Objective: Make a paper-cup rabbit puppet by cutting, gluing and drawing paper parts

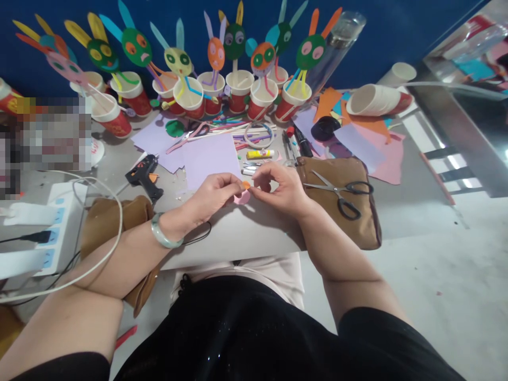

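Between my fingertips is a small orange paper piece (246, 184). My left hand (218, 194) pinches it from the left with thumb and index finger. From the other side, my right hand (281, 189) is curled, its thumb and fingertip at the piece's right edge. Just beneath the fingers lies a pink paper disc (242, 198), partly covered by them. Behind my hands is a lilac paper sheet (210, 159). A yellow glue stick (260, 154) lies beyond my right hand, and open scissors (337, 190) rest to its right on a brown pouch (345, 222).
Along the blue wall stand red-and-white paper cups (238, 98) holding paper rabbit-like figures. A black glue gun (146, 177) lies left, near a white power strip (65, 222) with cables. Stacked cups (377, 100) lie back right. A clear bottle (337, 47) stands behind.
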Demonstrator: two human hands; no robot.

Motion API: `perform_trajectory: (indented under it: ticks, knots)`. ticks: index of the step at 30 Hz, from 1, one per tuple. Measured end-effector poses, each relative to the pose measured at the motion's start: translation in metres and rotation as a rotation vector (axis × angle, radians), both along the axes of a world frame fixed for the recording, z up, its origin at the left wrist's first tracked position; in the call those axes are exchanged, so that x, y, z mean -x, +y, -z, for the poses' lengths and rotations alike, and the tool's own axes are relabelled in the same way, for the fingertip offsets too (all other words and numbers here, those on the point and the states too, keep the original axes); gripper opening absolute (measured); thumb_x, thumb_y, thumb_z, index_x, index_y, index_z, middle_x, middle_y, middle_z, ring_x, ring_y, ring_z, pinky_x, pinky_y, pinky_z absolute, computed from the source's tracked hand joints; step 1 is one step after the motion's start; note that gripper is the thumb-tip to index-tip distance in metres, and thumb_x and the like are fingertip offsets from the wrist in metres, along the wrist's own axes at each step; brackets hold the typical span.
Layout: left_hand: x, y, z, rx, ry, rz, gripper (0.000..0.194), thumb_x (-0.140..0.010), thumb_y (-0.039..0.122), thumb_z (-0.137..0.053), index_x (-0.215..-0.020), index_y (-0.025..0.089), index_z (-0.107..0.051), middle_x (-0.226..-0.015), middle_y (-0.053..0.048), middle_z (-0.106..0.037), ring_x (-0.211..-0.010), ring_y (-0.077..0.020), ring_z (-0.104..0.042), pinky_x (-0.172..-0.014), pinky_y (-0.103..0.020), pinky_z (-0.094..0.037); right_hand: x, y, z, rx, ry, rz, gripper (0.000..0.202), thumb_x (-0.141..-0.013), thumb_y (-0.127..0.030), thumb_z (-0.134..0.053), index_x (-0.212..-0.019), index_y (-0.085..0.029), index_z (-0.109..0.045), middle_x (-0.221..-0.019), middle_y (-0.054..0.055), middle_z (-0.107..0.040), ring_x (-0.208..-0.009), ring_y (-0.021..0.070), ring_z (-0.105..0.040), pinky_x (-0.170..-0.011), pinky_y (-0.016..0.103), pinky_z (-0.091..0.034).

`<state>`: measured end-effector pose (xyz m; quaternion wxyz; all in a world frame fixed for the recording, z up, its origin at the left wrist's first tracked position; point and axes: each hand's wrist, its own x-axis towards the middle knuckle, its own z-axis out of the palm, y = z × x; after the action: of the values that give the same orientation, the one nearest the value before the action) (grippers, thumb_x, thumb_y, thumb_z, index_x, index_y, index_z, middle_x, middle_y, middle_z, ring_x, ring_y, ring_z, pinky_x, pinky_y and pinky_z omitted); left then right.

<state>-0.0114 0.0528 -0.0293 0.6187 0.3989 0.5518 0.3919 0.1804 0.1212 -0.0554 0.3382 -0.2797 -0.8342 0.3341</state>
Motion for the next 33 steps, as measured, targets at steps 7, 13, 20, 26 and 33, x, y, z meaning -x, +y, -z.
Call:
perform_trajectory:
  ticks: [7, 13, 20, 26, 33]
  knots:
    - [-0.0001, 0.0018, 0.0037, 0.092, -0.108, 0.006, 0.016, -0.073, 0.03, -0.071, -0.069, 0.017, -0.061, -0.054, 0.006, -0.05, -0.046, -0.0047, -0.035, -0.046, -0.021, -0.021, 0.0016, 0.0015, 0.001, -0.12, 0.002, -0.042, 0.019, -0.095, -0.04, -0.064, -0.094, -0.022, -0.069, -0.075, 0.001, -0.065, -0.061, 0.0119, -0.055, -0.062, 0.027, -0.046]
    - [0.0008, 0.003, 0.0055, 0.124, -0.123, 0.058, 0.014, -0.073, 0.029, -0.068, -0.068, 0.016, -0.062, -0.06, 0.001, -0.057, -0.048, -0.0046, -0.037, -0.045, -0.02, -0.023, 0.0017, 0.0028, 0.0008, -0.13, 0.018, -0.069, 0.021, -0.096, -0.041, -0.063, -0.092, -0.023, -0.071, -0.075, 0.002, -0.067, -0.062, 0.0137, -0.056, -0.06, 0.028, -0.045]
    - [0.0008, 0.0039, 0.0047, 0.191, -0.144, 0.058, 0.012, -0.07, 0.026, -0.067, -0.066, 0.016, -0.062, -0.062, 0.0, -0.057, -0.049, -0.0043, -0.038, -0.044, -0.019, -0.023, 0.0012, 0.0046, 0.0017, -0.141, 0.028, -0.117, 0.022, -0.098, -0.039, -0.061, -0.087, -0.024, -0.072, -0.077, 0.005, -0.072, -0.07, 0.0176, -0.061, -0.066, 0.032, -0.051]
    - [0.0018, 0.0037, 0.0, 0.242, -0.226, 0.059, 0.013, -0.071, 0.026, -0.066, -0.066, 0.015, -0.062, -0.068, -0.002, -0.06, -0.048, -0.0042, -0.037, -0.041, -0.019, -0.021, 0.0003, 0.002, -0.0025, -0.111, 0.03, -0.123, 0.022, -0.098, -0.038, -0.062, -0.085, -0.023, -0.071, -0.074, 0.003, -0.07, -0.066, 0.0152, -0.059, -0.065, 0.03, -0.049]
    - [-0.0021, 0.0008, 0.0073, 0.212, -0.161, 0.051, 0.016, -0.077, 0.028, -0.067, -0.068, 0.016, -0.064, -0.066, -0.002, -0.058, -0.048, -0.0052, -0.038, -0.041, -0.019, -0.022, -0.0013, 0.0053, -0.0033, 0.136, 0.074, -0.062, 0.03, -0.094, -0.048, -0.066, -0.085, -0.019, -0.067, -0.079, 0.003, -0.068, -0.068, 0.0136, -0.059, -0.063, 0.027, -0.049]
